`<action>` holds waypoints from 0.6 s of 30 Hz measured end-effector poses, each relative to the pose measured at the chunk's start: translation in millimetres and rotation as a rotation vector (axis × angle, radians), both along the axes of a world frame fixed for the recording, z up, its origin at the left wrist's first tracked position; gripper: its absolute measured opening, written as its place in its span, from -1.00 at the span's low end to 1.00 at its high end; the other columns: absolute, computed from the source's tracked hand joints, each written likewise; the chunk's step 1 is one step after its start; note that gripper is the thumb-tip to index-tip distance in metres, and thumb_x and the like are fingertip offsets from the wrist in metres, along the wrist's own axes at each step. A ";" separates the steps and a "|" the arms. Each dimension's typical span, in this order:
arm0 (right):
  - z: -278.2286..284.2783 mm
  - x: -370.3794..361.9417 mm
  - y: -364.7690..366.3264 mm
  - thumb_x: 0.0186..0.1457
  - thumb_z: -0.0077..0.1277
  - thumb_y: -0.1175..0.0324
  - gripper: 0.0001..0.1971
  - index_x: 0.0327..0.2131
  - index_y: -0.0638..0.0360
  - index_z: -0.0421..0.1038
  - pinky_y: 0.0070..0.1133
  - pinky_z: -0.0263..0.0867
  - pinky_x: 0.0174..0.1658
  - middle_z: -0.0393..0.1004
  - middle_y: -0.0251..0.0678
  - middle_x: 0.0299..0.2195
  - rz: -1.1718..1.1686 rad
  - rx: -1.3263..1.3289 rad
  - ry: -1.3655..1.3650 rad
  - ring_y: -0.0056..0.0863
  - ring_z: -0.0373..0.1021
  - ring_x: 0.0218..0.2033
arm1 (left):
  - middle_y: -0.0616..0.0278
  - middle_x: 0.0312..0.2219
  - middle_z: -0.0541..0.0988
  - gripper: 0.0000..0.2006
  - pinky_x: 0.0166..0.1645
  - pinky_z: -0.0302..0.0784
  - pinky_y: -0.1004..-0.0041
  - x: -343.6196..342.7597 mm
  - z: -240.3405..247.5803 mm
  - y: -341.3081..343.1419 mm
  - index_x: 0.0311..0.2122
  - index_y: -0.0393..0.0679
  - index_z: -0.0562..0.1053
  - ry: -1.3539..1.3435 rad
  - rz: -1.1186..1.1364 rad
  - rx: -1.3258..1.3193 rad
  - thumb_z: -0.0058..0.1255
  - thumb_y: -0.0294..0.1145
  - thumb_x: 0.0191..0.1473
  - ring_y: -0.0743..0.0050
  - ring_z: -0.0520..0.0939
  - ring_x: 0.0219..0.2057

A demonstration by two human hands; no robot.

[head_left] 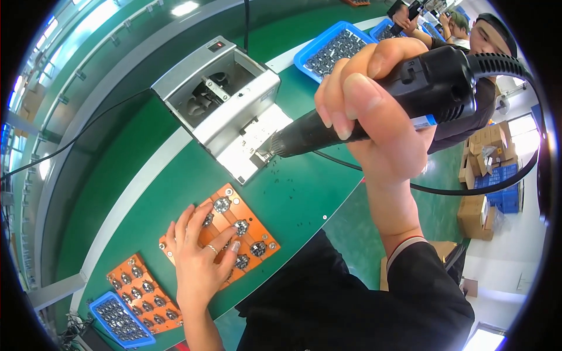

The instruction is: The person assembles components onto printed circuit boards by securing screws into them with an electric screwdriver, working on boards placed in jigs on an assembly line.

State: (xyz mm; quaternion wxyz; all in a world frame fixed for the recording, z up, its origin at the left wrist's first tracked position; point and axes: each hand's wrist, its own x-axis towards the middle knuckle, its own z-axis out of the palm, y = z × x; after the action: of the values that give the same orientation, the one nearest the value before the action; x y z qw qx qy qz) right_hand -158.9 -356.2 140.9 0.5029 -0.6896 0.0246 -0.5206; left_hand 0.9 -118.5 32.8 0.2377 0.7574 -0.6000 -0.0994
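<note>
Gripping a black electric driver, your right hand has its grip closed firmly around the barrel, thumb along one side and fingers curled over the other. The driver slants down to the left, its nose over the outer end of the front plate of a silver box-shaped machine by the counter's far edge; you cannot tell whether the tip touches. Your left hand lies with its grip loose, fingers spread and thumb apart, on an orange plate toward the near edge of the counter. Round metal parts sit in that plate, some hidden by your fingers. To its left, toward the counter's left end, lies a second orange plate with rows of similar parts, and just beside it at the corner a blue tray of small pieces. Another blue tray, also filled, stands along the far edge toward the right end. Tiny dark bits are scattered near the machine.
</note>
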 end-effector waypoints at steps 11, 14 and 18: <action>-3.4 9.0 -3.8 0.09 -0.02 0.63 -0.78 -0.19 0.25 0.21 -0.48 0.30 -0.51 0.37 -0.18 -0.52 -0.025 -0.018 0.080 -0.53 0.28 -0.64 | 0.26 0.14 0.42 -0.79 0.27 0.10 -0.17 0.5 1.0 -0.6 -0.29 0.07 0.69 0.006 0.005 0.001 0.31 -0.34 -0.14 -0.01 0.35 0.21; 0.9 13.5 -3.9 0.07 -0.01 0.65 -0.77 -0.21 0.27 0.21 -0.49 0.31 -0.52 0.38 -0.15 -0.52 -0.010 -0.100 0.112 -0.54 0.28 -0.65 | 0.26 0.14 0.42 -0.79 0.27 0.10 -0.16 0.8 0.8 -1.4 -0.29 0.07 0.69 0.008 0.006 -0.005 0.30 -0.35 -0.14 -0.01 0.35 0.21; 12.7 10.4 3.0 0.06 -0.05 0.66 -0.80 -0.23 0.27 0.23 -0.50 0.27 -0.52 0.37 -0.19 -0.50 0.040 0.075 0.203 -0.56 0.26 -0.65 | 0.26 0.14 0.42 -0.80 0.27 0.10 -0.16 2.1 -0.5 0.6 -0.29 0.07 0.69 0.005 0.009 -0.008 0.30 -0.34 -0.13 0.00 0.35 0.21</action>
State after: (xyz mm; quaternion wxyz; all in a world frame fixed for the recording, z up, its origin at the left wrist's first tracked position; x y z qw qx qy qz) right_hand -148.4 -353.2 153.7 0.5337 -0.7197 0.0811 -0.4367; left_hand 3.0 -117.8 32.3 0.2427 0.7589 -0.5963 -0.0978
